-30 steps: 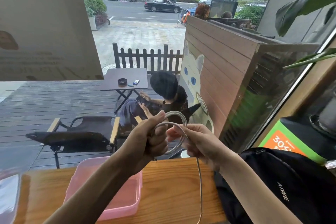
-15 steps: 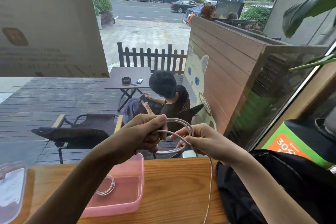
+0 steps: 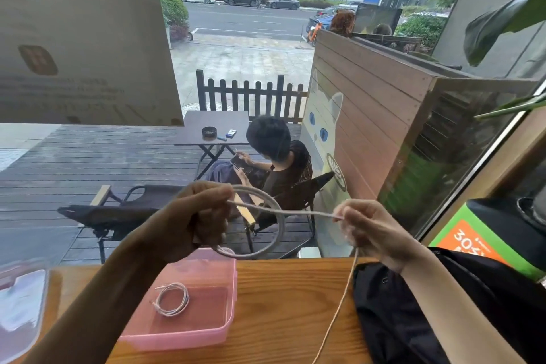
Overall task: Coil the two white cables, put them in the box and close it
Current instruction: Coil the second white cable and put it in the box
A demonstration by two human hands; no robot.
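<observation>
Two hands coil a white cable (image 3: 283,213) above a wooden counter (image 3: 280,304).
Left hand (image 3: 195,216) grips the loops; right hand (image 3: 366,227) pinches the loose strand. Another coiled cable (image 3: 172,299) lies in the open pink box (image 3: 206,331).

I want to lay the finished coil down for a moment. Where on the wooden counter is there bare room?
The widest bare patch of the counter lies between the pink box and the black bag, crossed only by the cable's hanging tail. The left end is crowded by the clear lid and box.
</observation>
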